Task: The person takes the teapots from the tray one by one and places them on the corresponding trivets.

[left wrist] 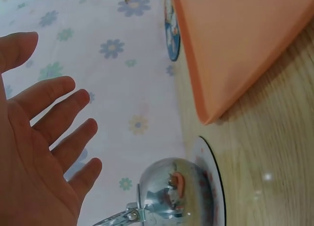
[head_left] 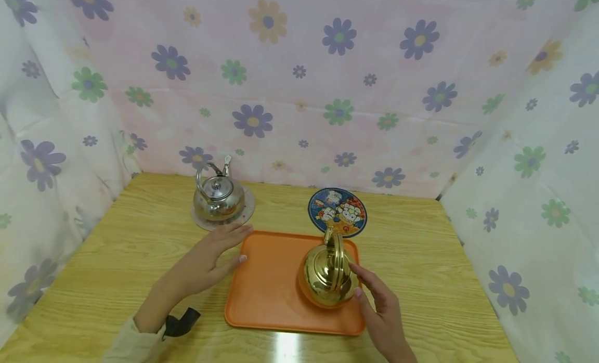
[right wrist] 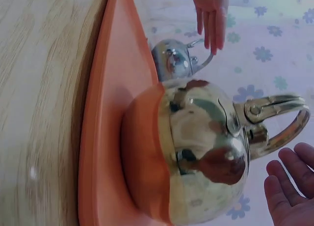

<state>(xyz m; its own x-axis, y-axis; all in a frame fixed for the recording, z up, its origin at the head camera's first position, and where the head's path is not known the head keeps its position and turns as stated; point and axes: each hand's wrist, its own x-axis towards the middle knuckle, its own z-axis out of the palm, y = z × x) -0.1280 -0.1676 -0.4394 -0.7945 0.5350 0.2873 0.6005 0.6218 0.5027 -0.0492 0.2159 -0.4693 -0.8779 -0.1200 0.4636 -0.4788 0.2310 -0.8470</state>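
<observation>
A wooden table (head_left: 117,259) with pale grain lay under both hands, closed in by flowered cloth walls (head_left: 299,92). Between the hands sat a smooth orange tray (head_left: 267,287), rectangular with rounded corners. The gold kettle (head_left: 326,272), round, polished and mirror-bright with an arched handle, stood on the tray's right part, just left of the right hand (head_left: 381,311), whose straight fingers reached its side, gripping nothing. The left hand (head_left: 210,256) hovered flat with fingers spread at the tray's left edge, holding nothing. Just beyond its fingertips a smaller silver kettle (head_left: 218,196) rested on a round mat (head_left: 246,209). Beyond the gold kettle lay a round cartoon-printed coaster (head_left: 338,209).
</observation>
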